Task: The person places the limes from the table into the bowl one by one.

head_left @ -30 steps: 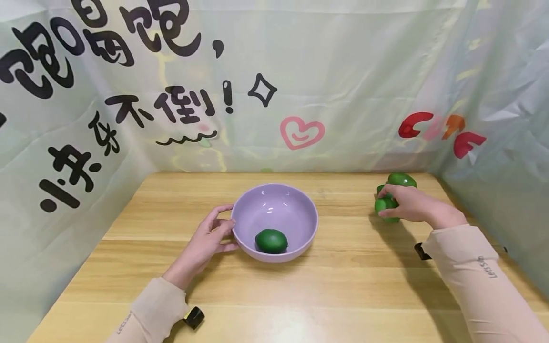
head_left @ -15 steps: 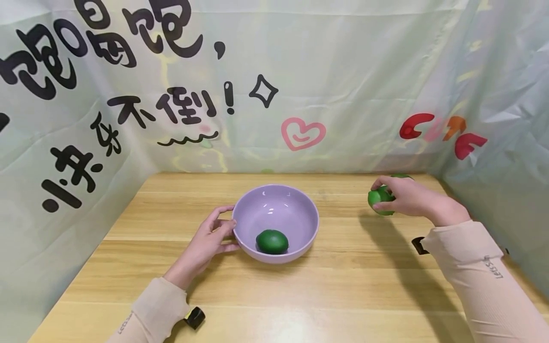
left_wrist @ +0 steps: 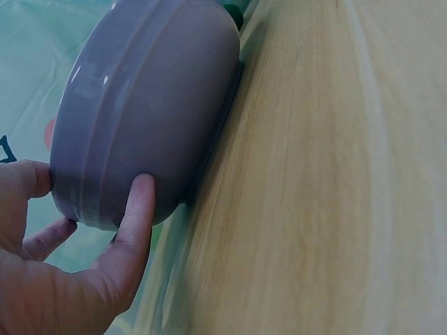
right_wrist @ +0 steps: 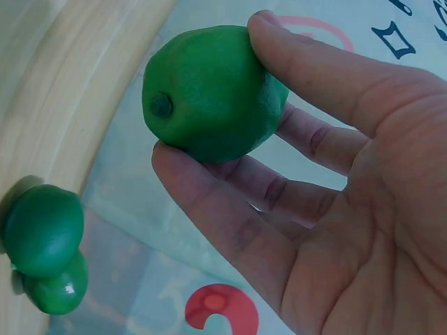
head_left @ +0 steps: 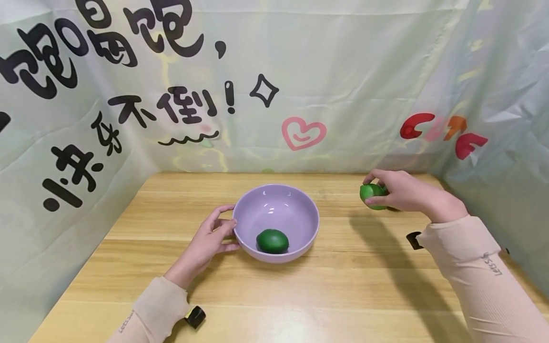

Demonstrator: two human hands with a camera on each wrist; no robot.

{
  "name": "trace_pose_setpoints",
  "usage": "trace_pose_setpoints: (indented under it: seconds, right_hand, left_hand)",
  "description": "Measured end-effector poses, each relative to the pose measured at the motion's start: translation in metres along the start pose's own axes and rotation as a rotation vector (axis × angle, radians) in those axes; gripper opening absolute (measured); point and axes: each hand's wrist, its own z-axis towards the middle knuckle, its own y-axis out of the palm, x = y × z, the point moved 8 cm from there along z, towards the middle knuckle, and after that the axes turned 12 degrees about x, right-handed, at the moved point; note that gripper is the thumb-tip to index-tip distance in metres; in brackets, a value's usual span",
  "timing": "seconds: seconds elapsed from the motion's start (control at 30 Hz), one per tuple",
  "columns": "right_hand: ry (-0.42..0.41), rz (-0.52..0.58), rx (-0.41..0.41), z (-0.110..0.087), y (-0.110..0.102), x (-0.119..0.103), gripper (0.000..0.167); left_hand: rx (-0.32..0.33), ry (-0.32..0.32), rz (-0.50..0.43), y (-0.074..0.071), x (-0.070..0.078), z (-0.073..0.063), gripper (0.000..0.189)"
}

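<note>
A lilac bowl [head_left: 296, 219] stands on the wooden table with one dark green lime [head_left: 272, 241] lying inside near its front wall. My left hand [head_left: 210, 236] holds the bowl's left side, fingertips at the rim and against the outer wall, as the left wrist view shows. Off to the right, my right hand [head_left: 401, 190] pinches a brighter green lime [right_wrist: 209, 91] between thumb and fingers, raised over the table. Its nubbed end points away from the palm.
Two more limes, a larger lime [right_wrist: 45, 230] and a smaller lime [right_wrist: 59, 286], sit on the tabletop [head_left: 274, 295] in the right wrist view; the right hand hides them from the head camera. A printed cloth [head_left: 364, 85] encloses the table's back and sides.
My right hand has lifted a lime from the group at the back right and carried it slightly left. The left hand and the bowl have stayed in place.
</note>
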Motion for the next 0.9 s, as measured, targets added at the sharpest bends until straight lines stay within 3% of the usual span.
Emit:
trace_pose_setpoints:
  seconds: [0.9]
  right_hand:
    - [-0.038, 0.005, 0.018, 0.008, -0.012, -0.039, 0.048]
  left_hand:
    - [-0.001, 0.013, 0.001, 0.0, 0.0, 0.0, 0.048]
